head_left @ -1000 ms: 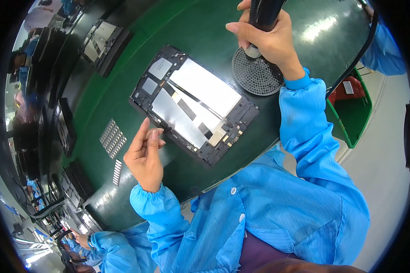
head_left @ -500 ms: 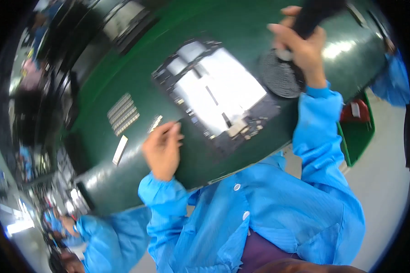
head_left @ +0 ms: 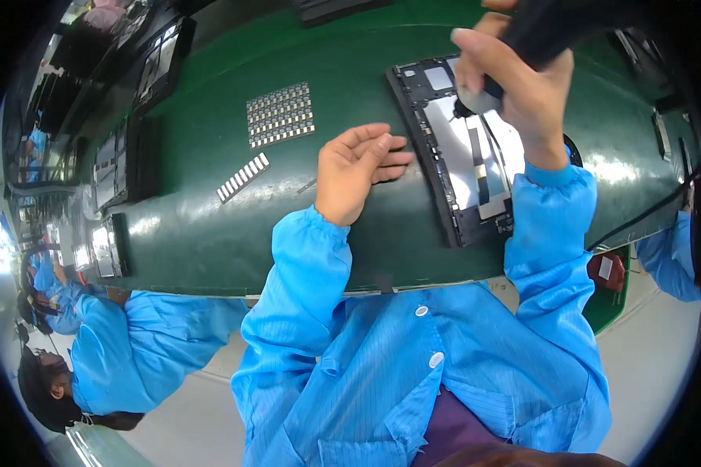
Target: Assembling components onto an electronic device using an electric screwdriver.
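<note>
My right hand [head_left: 522, 86] is closed around a thick black power tool, most likely an electric screwdriver [head_left: 549, 31]. Its narrow tip reaches down over an opened flat device [head_left: 439, 175], with silver panels, a dark frame and small circuit parts. My left hand [head_left: 352, 173] hovers just left of the device's edge, fingers loosely bent and apart, nothing visible in them. Left of that hand lie a sheet of small parts in rows [head_left: 280, 115], a short strip of white pieces [head_left: 243, 178] and a thin dark sliver [head_left: 307, 187]. My right wrist partly hides a round dark dish [head_left: 573, 152].
More dark flat devices [head_left: 113, 167] stand along the table's left side. A black cable [head_left: 653, 205] runs over the right edge. Below it a green bin [head_left: 606, 311] holds a red item [head_left: 609, 271]. A co-worker in blue [head_left: 144, 346] is at the lower left.
The view has turned, and the device now appears farther right. My right hand has brought the tool from the round dish to above the device. My left hand is closer to the device's edge.
</note>
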`<state>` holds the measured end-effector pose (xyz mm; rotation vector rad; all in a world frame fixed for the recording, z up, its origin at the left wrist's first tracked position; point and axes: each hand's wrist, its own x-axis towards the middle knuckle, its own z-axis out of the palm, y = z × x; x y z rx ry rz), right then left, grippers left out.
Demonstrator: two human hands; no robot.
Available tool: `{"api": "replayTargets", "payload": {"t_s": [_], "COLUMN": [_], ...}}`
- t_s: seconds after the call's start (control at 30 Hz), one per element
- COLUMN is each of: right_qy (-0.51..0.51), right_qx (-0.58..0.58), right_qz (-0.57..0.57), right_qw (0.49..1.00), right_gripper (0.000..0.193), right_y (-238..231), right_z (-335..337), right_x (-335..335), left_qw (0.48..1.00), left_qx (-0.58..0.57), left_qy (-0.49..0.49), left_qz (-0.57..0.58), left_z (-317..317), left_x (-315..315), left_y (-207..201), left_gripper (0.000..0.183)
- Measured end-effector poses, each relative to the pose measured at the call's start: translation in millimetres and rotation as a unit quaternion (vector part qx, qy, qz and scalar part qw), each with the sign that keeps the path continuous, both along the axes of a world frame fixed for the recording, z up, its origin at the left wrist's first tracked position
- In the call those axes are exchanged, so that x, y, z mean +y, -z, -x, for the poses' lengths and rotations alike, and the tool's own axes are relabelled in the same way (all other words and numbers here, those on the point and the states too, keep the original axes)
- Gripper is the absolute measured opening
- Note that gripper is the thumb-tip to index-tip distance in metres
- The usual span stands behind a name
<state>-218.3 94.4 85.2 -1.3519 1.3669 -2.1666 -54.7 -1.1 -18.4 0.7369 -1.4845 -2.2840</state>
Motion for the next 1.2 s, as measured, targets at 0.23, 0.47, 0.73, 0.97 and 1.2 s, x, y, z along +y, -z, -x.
{"api": "replayTargets", "payload": {"t_s": [0.23, 0.47, 0.73, 0.97, 1.2], "right_qy": [-0.002, 0.021, 0.019, 0.014, 0.006], "right_qx": [-0.043, -0.040, -0.045, -0.056, -0.056], "right_qz": [-0.056, -0.089, -0.101, -0.112, -0.106], "right_qw": [0.997, 0.995, 0.994, 0.992, 0.993], "right_gripper": [0.035, 0.035, 0.035, 0.033, 0.032], "right_y": [12.4, 23.4, 24.4, 26.4, 28.2], "right_z": [-4.8, 1.6, 2.6, 1.1, 2.5], "right_x": [-26.5, -34.1, -33.4, -34.4, -33.8], "left_qw": [0.963, 0.987, 0.988, 0.988, 0.987], "left_qx": [0.077, 0.035, 0.052, 0.061, 0.068], "left_qy": [-0.008, 0.014, -0.008, -0.010, -0.003], "left_qz": [-0.258, -0.155, -0.146, -0.141, -0.143], "left_z": [-1.4, -3.0, -1.3, -2.4, -1.7], "left_x": [-17.5, -12.5, -9.7, -9.9, -9.6], "left_y": [-8.0, -1.3, 3.2, 6.9, 6.9], "left_gripper": [0.035, 0.027, 0.021, 0.017, 0.016]}}
